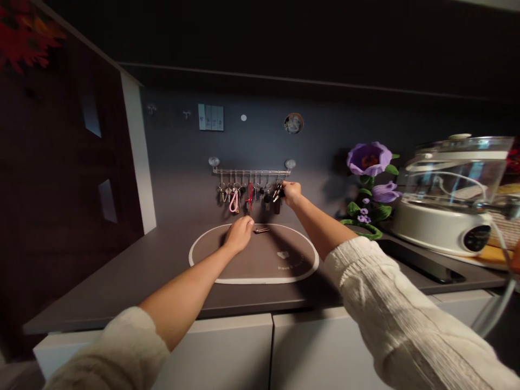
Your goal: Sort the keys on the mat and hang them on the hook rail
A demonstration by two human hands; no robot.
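A metal key rack (252,171) is stuck to the dark wall, with several key bunches hanging from its hooks, among them a pink loop (234,201) and a red strap (249,195). My right hand (291,193) is raised to the rack's right end, its fingers closed on a dark key bunch (278,194) hanging there. My left hand (239,233) rests with curled fingers on the oval grey mat (284,271). A loose key (261,231) lies on the mat just to the right of its fingertips. Whether the left hand holds anything is hidden.
Purple artificial flowers (370,162) stand to the right of the rack. A white cooker with a glass lid (450,200) sits at the far right on the dark counter (122,281). White cabinet fronts (239,352) run below. A dark door (60,162) is at left.
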